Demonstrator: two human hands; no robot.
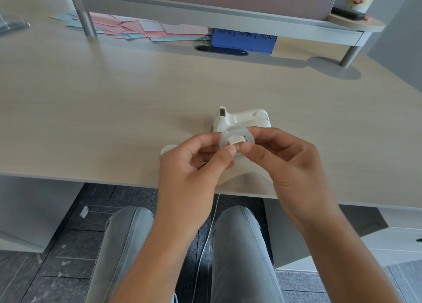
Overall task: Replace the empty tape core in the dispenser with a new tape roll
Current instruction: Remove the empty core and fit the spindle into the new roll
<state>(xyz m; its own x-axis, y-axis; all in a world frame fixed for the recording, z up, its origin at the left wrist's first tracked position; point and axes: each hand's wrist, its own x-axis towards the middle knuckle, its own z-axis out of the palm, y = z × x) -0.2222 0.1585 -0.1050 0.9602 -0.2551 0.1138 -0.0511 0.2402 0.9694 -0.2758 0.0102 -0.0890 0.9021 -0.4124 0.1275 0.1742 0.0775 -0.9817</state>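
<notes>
Both hands, left hand and right hand, grip the tape roll between them, above the dispenser.

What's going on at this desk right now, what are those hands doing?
A person seated at the desk holds a clear tape roll between both hands, left hand and right hand, with a small white hub piece sitting in its centre hole. The white dispenser rests on the desk just behind, with no roll in it. A small white round piece lies left of the hands.

Bare forearms, grey jeans
</notes>
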